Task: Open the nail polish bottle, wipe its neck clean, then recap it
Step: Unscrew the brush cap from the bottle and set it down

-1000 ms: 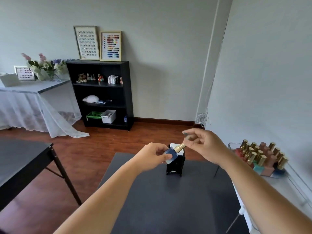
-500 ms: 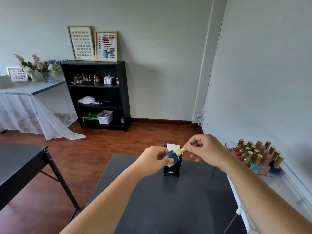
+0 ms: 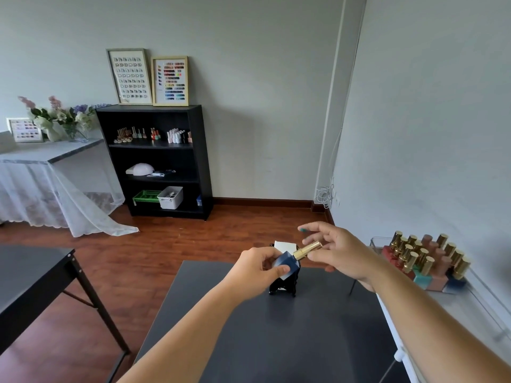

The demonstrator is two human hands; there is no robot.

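My left hand [image 3: 255,270] grips a dark blue nail polish bottle [image 3: 287,262] above the dark table [image 3: 304,327], tilted so its gold cap [image 3: 307,250] points up and to the right. My right hand [image 3: 336,248] is at the cap, thumb and fingertips around its end, index finger lifted clear. The cap sits on the bottle. Behind the bottle stands a black holder [image 3: 284,288] with white wipes [image 3: 284,246] sticking out of its top.
A clear tray [image 3: 376,240] of several gold-capped polish bottles [image 3: 425,261] rests on a white surface to the right. A second dark table [image 3: 30,272] is at the left. A black shelf [image 3: 157,161] stands against the far wall.
My right hand pinched the gold cap half a second ago; now its fingers have spread, with the index finger raised. The bottle stays in my left hand, tilted the same way.
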